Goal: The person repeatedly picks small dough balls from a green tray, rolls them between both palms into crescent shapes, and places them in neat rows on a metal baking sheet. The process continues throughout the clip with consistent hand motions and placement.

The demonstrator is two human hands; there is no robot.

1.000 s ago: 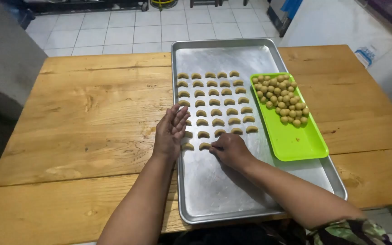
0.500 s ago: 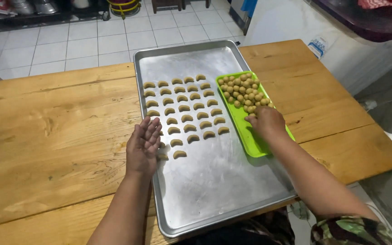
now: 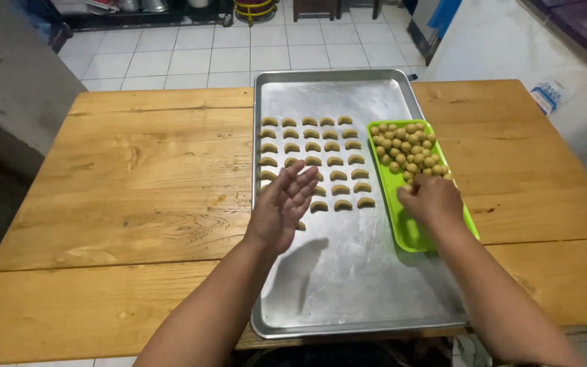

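Note:
A large metal baking tray (image 3: 348, 272) lies on the wooden table (image 3: 123, 190). Rows of small crescent-shaped dough pieces (image 3: 321, 155) fill its far half. A green plastic tray (image 3: 410, 231) rests on the baking tray's right side and holds several small dough balls (image 3: 405, 146). My left hand (image 3: 283, 204) hovers open, palm up, over the baking tray beside the nearest crescents. My right hand (image 3: 431, 198) is on the green tray at the near edge of the ball pile, fingers curled down; whether it holds a ball is hidden.
White floor tiles (image 3: 191, 54) lie beyond the table's far edge. A white appliance (image 3: 511, 47) stands at the right, and a grey surface (image 3: 15, 88) at the left. Bare wood stretches left of the baking tray.
My right hand went from the crescents near the tray's middle across to the green tray's dough balls. My left hand lifted and turned its palm up. The camera view shifted.

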